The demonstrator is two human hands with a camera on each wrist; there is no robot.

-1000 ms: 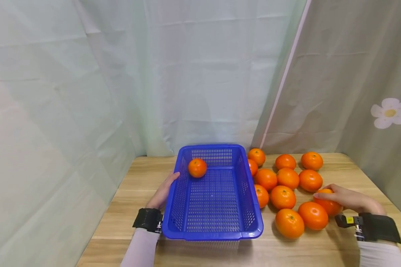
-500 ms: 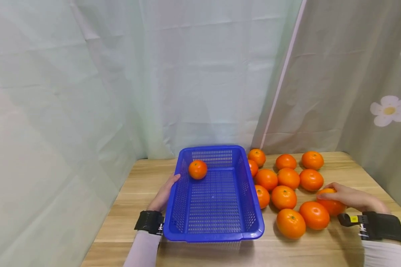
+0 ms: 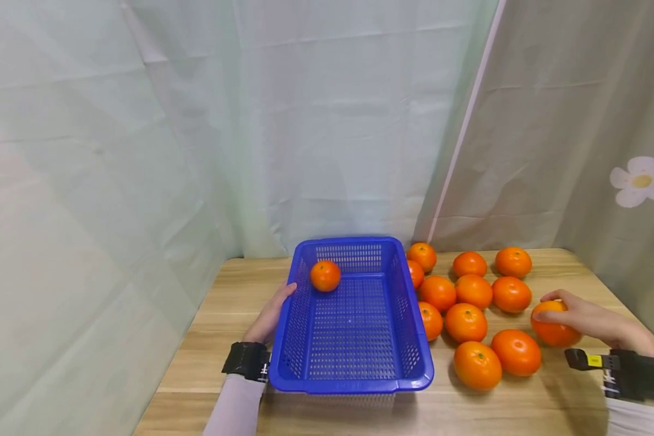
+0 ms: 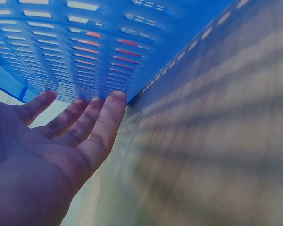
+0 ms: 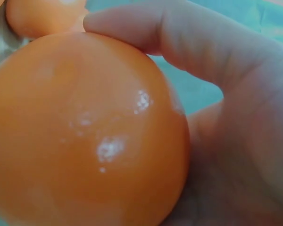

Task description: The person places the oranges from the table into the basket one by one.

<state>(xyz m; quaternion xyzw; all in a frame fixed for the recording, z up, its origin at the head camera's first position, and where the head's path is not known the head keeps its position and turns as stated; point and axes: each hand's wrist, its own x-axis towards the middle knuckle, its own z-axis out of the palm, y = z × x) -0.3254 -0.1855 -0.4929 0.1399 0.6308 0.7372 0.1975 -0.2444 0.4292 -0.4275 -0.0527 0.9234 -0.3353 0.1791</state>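
Note:
A blue perforated plastic basket (image 3: 351,386) sits at the middle of the table, with a single mandarin orange (image 3: 325,276) in its far left corner. My left hand (image 3: 267,316) is at the basket's left side, a fingertip by the rim. In the left wrist view its fingers (image 4: 108,115) stretch loosely toward the slotted wall (image 4: 42,44); whether they press on it is unclear. At the right, my right hand (image 3: 594,320) grips another mandarin orange (image 3: 558,335) between thumb and fingers. That fruit fills much of the right wrist view, where some fingers are hidden.
Several more mandarin oranges (image 3: 465,323) lie between the basket and my right hand, some close against the basket's right wall. Pale curtains (image 3: 332,121) hang behind and at both sides of the wooden table (image 3: 196,363).
My right hand has moved right with the mandarin orange, drawing it away from the neighbouring fruit. The left hand and the basket have kept their places.

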